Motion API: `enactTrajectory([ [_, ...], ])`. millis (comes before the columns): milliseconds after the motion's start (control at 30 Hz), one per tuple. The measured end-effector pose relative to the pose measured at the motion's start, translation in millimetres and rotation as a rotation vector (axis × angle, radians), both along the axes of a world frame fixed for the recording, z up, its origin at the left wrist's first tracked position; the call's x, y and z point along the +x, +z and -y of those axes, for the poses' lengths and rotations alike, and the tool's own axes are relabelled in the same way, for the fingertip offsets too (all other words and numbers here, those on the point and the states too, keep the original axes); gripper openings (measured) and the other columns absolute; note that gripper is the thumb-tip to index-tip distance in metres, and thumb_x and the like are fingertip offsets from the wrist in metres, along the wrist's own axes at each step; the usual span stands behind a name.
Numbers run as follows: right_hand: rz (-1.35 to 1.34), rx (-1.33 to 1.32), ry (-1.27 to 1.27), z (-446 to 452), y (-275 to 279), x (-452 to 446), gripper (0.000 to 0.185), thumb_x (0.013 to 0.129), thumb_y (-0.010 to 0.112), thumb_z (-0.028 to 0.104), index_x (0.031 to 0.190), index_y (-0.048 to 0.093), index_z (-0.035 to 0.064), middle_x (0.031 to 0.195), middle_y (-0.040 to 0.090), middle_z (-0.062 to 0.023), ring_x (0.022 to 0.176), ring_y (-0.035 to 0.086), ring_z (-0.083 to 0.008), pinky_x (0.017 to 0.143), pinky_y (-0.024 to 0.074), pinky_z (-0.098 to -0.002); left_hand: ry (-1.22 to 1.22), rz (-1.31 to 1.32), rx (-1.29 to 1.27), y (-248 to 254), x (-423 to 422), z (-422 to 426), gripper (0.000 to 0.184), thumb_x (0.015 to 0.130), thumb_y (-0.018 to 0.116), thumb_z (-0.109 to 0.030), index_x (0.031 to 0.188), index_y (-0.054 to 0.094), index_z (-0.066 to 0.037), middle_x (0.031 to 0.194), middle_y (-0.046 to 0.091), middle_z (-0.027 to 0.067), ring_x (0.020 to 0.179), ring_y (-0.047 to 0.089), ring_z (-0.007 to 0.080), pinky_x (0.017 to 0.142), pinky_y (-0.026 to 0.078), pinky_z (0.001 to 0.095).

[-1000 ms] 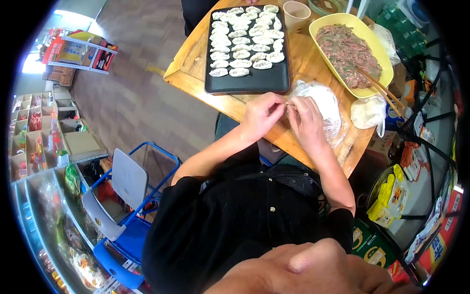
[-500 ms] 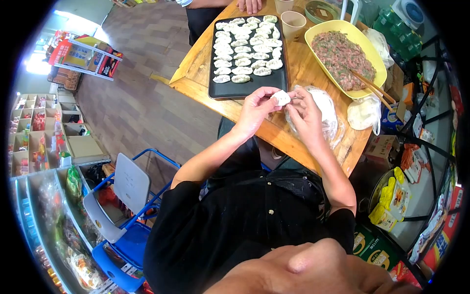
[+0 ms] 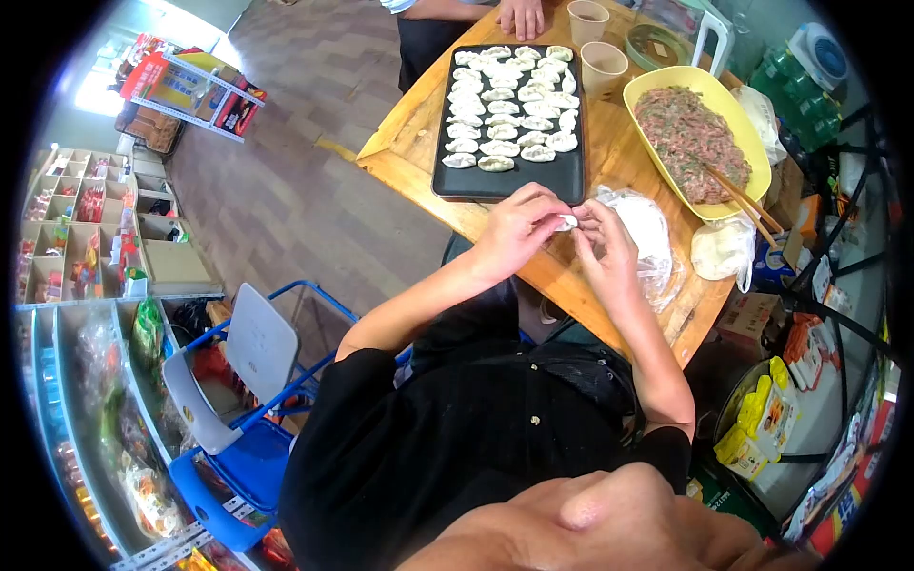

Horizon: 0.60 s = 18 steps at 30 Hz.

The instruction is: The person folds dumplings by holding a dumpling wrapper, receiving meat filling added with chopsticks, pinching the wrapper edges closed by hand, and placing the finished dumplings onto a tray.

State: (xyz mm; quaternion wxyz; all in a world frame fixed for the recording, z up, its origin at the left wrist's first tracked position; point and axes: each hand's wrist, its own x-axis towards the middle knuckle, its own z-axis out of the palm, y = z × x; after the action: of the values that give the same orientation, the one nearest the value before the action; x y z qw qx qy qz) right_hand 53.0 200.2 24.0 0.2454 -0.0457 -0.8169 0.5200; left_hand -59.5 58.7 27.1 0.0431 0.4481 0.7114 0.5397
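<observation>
Between the fingertips of both hands is a small white dumpling (image 3: pixel 567 223), mostly covered by the fingers. My left hand (image 3: pixel 522 226) pinches it from the left, just below the black tray's front edge. From the right, my right hand (image 3: pixel 606 238) grips its other side with thumb and fingers. Rows of shaped dumplings (image 3: pixel 500 121) lie on the black tray (image 3: pixel 519 181). A clear plastic bag with white dough wrappers (image 3: pixel 644 228) lies beside my right hand. Farther right, a yellow basin (image 3: pixel 760 181) holds minced meat filling (image 3: pixel 687 133) with chopsticks (image 3: pixel 743 197) resting in it.
Two paper cups (image 3: pixel 603 68) and a round glass dish (image 3: pixel 657 46) stand at the back of the wooden table (image 3: pixel 405 143). Another person's hand (image 3: pixel 521 17) rests at the far edge. A folding blue chair (image 3: pixel 249 462) stands left; stocked shelves line both sides.
The view has shifted, so the table sits slightly lower and to the right. My fingers have closed further over the dumpling, hiding more of it.
</observation>
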Motion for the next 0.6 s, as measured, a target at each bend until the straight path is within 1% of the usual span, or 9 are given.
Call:
enactTrajectory([
  [167, -0.087, -0.028, -0.065, -8, 4, -1, 0.046, 0.086, 0.059, -0.008, 0.13, 0.047, 0.0012, 0.114, 0.06, -0.0138, 0.094, 0.067, -0.0208, 0.077, 0.0558, -0.0304, 0.049, -0.093, -0.04, 11, -34, -5, 0.017, 0.08, 0.069, 0.005, 0.096, 0.069, -0.002, 0.092, 0.064, 0.0086, 0.077, 0.064, 0.0176, 0.064, 0.053, 0.0268],
  [233, -0.109, -0.022, -0.095, -11, 5, 0, 0.046, 0.086, 0.057, -0.009, 0.13, 0.047, 0.0011, 0.115, 0.059, -0.0137, 0.094, 0.067, -0.0208, 0.077, 0.0553, -0.0306, 0.045, -0.159, -0.007, 9, -50, -18, 0.016, 0.08, 0.069, 0.004, 0.095, 0.068, -0.003, 0.09, 0.063, 0.0084, 0.076, 0.064, 0.0193, 0.062, 0.052, 0.0275],
  [300, -0.136, -0.051, -0.098, -14, 5, 1, 0.045, 0.086, 0.054, -0.01, 0.129, 0.048, 0.0005, 0.114, 0.059, -0.0137, 0.094, 0.067, -0.0211, 0.078, 0.0544, -0.0311, 0.014, -0.334, -0.077, 9, -62, -32, 0.015, 0.081, 0.069, 0.002, 0.094, 0.067, -0.003, 0.088, 0.062, 0.0083, 0.075, 0.064, 0.0227, 0.062, 0.052, 0.0297],
  [333, -0.137, -0.05, -0.102, -15, 5, 1, 0.045, 0.086, 0.054, -0.01, 0.129, 0.048, 0.0005, 0.114, 0.059, -0.0137, 0.094, 0.067, -0.0211, 0.078, 0.0544, -0.0311, 0.004, -0.389, -0.031, 4, -66, -41, 0.013, 0.08, 0.069, 0.0, 0.092, 0.067, -0.005, 0.084, 0.059, 0.0086, 0.075, 0.063, 0.0255, 0.063, 0.052, 0.033],
  [367, -0.13, -0.05, -0.102, -15, 5, 2, 0.045, 0.086, 0.053, -0.01, 0.129, 0.048, 0.0006, 0.114, 0.059, -0.0134, 0.094, 0.067, -0.0212, 0.078, 0.0541, -0.0311, 0.0, -0.391, -0.028, -1, -69, -46, 0.013, 0.08, 0.069, 0.0, 0.092, 0.067, -0.005, 0.084, 0.059, 0.0086, 0.075, 0.063, 0.0255, 0.063, 0.052, 0.033],
  [433, -0.125, -0.047, -0.106, -17, 5, 2, 0.045, 0.086, 0.053, -0.01, 0.129, 0.048, 0.0008, 0.113, 0.059, -0.0131, 0.094, 0.067, -0.0212, 0.078, 0.0538, -0.0311, 0.034, -0.528, -0.154, -11, -73, -56, 0.012, 0.078, 0.067, 0.0, 0.089, 0.065, -0.005, 0.083, 0.058, 0.0087, 0.076, 0.063, 0.0267, 0.065, 0.052, 0.0358],
  [500, -0.144, -0.059, -0.104, -17, 6, 3, 0.044, 0.086, 0.053, -0.009, 0.128, 0.049, 0.0009, 0.113, 0.059, -0.013, 0.093, 0.067, -0.0213, 0.077, 0.0537, -0.0309, 0.032, -0.594, -0.169, -17, -78, -62, 0.011, 0.077, 0.067, -0.004, 0.087, 0.065, -0.007, 0.082, 0.058, 0.0077, 0.076, 0.062, 0.0265, 0.066, 0.051, 0.0374],
  [567, -0.144, -0.055, -0.103, -17, 7, 3, 0.042, 0.087, 0.054, -0.009, 0.128, 0.049, 0.0008, 0.113, 0.059, -0.0131, 0.092, 0.067, -0.0214, 0.076, 0.0536, -0.031, 0.044, -0.778, -0.214, -20, -82, -63, 0.011, 0.076, 0.068, -0.008, 0.086, 0.065, -0.008, 0.083, 0.058, 0.0065, 0.077, 0.061, 0.0258, 0.069, 0.049, 0.0369],
  [600, -0.139, -0.053, -0.103, -16, 7, 3, 0.041, 0.087, 0.054, -0.008, 0.127, 0.049, 0.0007, 0.113, 0.06, -0.0132, 0.092, 0.067, -0.0215, 0.076, 0.0535, -0.0312, 0.049, -0.795, -0.24, -21, -81, -62, 0.013, 0.075, 0.068, -0.011, 0.087, 0.066, -0.009, 0.084, 0.06, 0.0053, 0.081, 0.06, 0.0245, 0.074, 0.047, 0.0362],
])
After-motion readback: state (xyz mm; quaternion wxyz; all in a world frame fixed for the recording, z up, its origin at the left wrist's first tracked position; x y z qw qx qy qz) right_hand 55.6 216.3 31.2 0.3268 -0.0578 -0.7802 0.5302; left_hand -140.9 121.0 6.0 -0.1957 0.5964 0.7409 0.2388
